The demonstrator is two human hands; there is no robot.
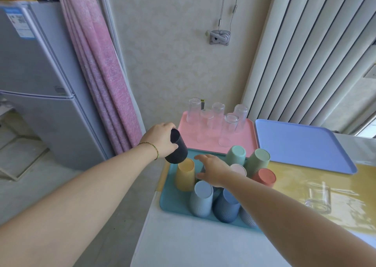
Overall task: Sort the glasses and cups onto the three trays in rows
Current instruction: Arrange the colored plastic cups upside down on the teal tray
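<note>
The dark cup (176, 146) gripped in my left hand (160, 139) looks like matt plastic, finely ribbed along its wall. The pastel cups (201, 199) have the same dull finish, with ribbing near their rims. The teal tray (171, 201), pink tray (250, 142) and blue tray (301, 144) look like smooth, matt plastic. The 5 glasses (228, 130) are clear and glossy. The yellow table cover (345, 195) is shiny and reflective.

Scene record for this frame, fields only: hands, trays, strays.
left hand: grips dark cup, held above teal tray's far left corner
right hand: open, above coloured cups
teal tray: coloured cups, upside down
pink tray: five glasses, upside down
blue tray: beside pink tray
stray: one glass on yellow cloth, off trays
</note>
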